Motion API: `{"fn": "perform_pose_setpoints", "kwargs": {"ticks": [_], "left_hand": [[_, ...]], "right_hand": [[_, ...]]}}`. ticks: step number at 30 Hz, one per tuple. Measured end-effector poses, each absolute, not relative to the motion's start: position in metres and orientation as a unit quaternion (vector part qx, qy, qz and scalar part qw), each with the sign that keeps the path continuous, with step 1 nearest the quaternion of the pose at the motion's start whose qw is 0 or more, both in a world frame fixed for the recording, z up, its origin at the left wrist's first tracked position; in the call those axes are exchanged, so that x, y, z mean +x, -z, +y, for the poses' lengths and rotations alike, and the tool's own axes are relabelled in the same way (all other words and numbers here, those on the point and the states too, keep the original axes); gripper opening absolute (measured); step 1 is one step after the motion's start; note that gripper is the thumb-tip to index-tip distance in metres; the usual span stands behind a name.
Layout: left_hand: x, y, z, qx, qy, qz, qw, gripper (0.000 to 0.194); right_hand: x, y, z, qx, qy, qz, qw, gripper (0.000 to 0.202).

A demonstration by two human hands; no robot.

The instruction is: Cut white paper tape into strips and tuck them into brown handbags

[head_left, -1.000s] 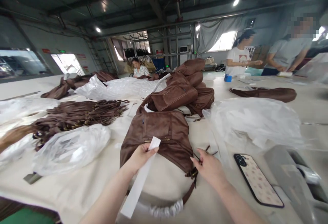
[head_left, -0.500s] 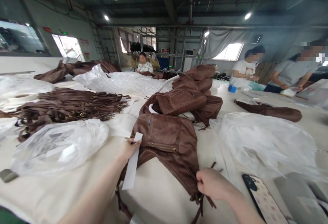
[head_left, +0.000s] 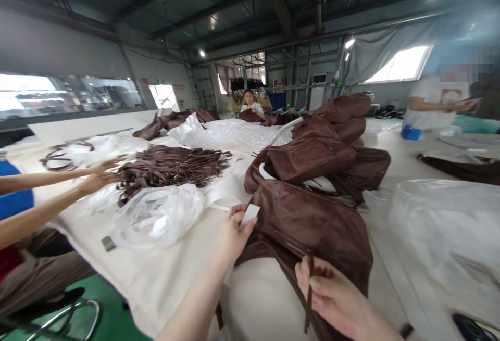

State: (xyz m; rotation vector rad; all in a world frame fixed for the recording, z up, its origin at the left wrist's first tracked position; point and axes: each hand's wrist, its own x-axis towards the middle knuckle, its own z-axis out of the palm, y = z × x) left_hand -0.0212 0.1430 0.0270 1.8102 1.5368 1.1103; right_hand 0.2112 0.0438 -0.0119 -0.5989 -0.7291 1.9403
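Observation:
A brown leather bag [head_left: 332, 231] lies before me on the pale cloth-covered table, its zipper side toward me. My left hand [head_left: 234, 234] is closed around a white strip [head_left: 250, 214] at the bag's left edge; only the strip's upper end shows above the fingers. Over the bag's lower front, my right hand [head_left: 328, 289] pinches a narrow brown leather strip [head_left: 308, 299] between thumb and fingers. Whether that strip is joined to the bag's zipper I cannot tell. Just behind, more brown bags [head_left: 312, 159] are piled up, one with a white tube-like piece at its opening.
To the left, another person's hands [head_left: 102, 174] reach to a heap of brown straps [head_left: 172, 166]. Clear plastic bags [head_left: 164, 216] lie in front of it and at the right [head_left: 441, 231]. A phone [head_left: 471, 328] is at the lower right. Other people are farther back.
My view has swung left, bringing another person's arms into sight at the straps. My right hand has moved from the bag's lower right corner to the narrow strip. The left still holds the white strip.

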Motion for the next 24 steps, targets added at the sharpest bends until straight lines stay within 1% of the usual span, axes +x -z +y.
{"fn": "perform_pose_setpoints", "kwargs": {"ticks": [1,2,4,6,7,9,11,14,17,24], "left_hand": [[-0.025,-0.03,0.12,0.648,-0.429,0.542,0.318,0.027],[-0.029,-0.031,0.098,0.615,-0.432,0.517,0.411,0.033],[-0.036,-0.031,0.059,0.543,-0.4,0.446,0.588,0.041],[-0.042,-0.029,0.034,0.497,-0.374,0.391,0.679,0.048],[-0.044,-0.028,0.028,0.493,-0.359,0.379,0.696,0.049],[-0.046,-0.025,0.026,0.521,-0.326,0.388,0.686,0.045],[-0.045,-0.021,0.031,0.577,-0.292,0.414,0.641,0.041],[-0.041,-0.015,0.038,0.656,-0.249,0.436,0.564,0.043],[-0.037,-0.012,0.04,0.709,-0.214,0.43,0.516,0.044],[-0.026,-0.013,0.035,0.731,-0.191,0.441,0.485,0.044]], "right_hand": [[0.209,0.015,0.048,-0.241,-0.788,-0.271,0.498,0.026],[0.207,0.019,0.051,-0.248,-0.781,-0.25,0.515,0.024],[0.208,0.023,0.054,-0.278,-0.769,-0.218,0.533,0.02],[0.21,0.022,0.053,-0.295,-0.756,-0.21,0.545,0.017],[0.211,0.02,0.052,-0.301,-0.748,-0.218,0.55,0.017],[0.212,0.014,0.048,-0.317,-0.734,-0.246,0.549,0.018],[0.209,0.007,0.043,-0.341,-0.72,-0.275,0.538,0.021],[0.203,0.0,0.036,-0.373,-0.701,-0.305,0.526,0.027],[0.198,-0.002,0.033,-0.388,-0.686,-0.317,0.527,0.032],[0.195,0.002,0.035,-0.406,-0.674,-0.33,0.521,0.036]]}}
